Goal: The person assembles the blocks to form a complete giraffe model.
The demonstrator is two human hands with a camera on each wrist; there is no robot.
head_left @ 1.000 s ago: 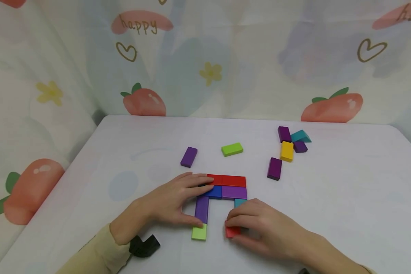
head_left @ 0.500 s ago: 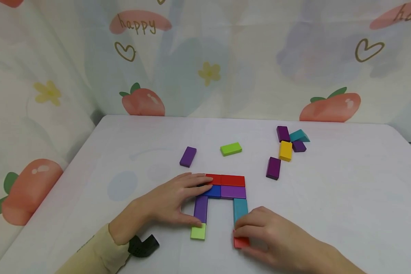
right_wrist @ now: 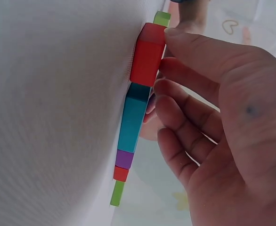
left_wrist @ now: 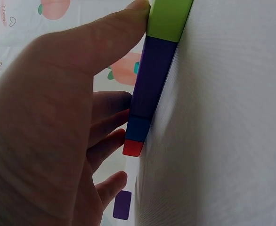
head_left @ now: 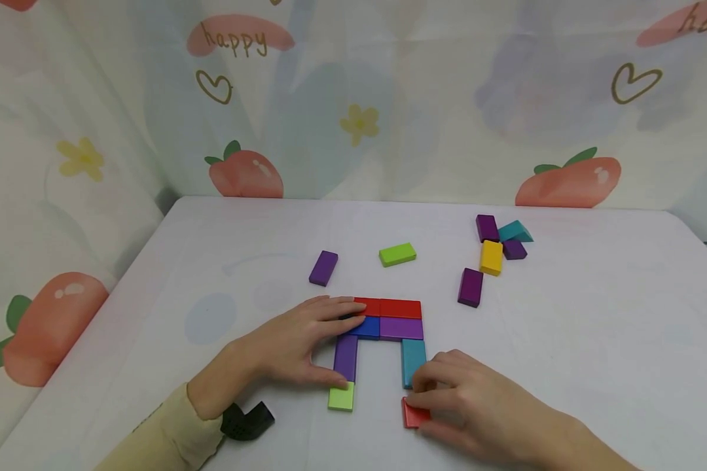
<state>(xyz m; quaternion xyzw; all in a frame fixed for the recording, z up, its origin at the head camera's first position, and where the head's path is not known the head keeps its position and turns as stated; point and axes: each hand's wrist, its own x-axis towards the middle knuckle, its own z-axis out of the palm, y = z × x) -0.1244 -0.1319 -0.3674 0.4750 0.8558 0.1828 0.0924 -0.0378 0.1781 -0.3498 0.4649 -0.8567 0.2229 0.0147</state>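
On the white table a flat block arrangement has two red blocks (head_left: 400,309) along the far side. Below them lie a blue block (head_left: 368,328) and a purple block (head_left: 402,329). A second purple block (head_left: 345,358) and a light green block (head_left: 341,398) form the left leg; a teal block (head_left: 413,361) starts the right one. My left hand (head_left: 297,340) rests spread over the left side, fingers on the red and blue blocks, thumb on the light green. My right hand (head_left: 477,409) pinches a small red block (right_wrist: 147,59) at the teal block's near end.
Beyond the arrangement lie a loose purple block (head_left: 323,268) and a bright green block (head_left: 397,254). At the back right are several dark purple blocks (head_left: 470,287), a yellow block (head_left: 491,258) and a teal triangular block (head_left: 515,231). A black device (head_left: 247,422) sits by the left wrist.
My right hand has moved the small red block rightward and nearer to me, from inside the right leg to below the teal block. The left hand stays in place.
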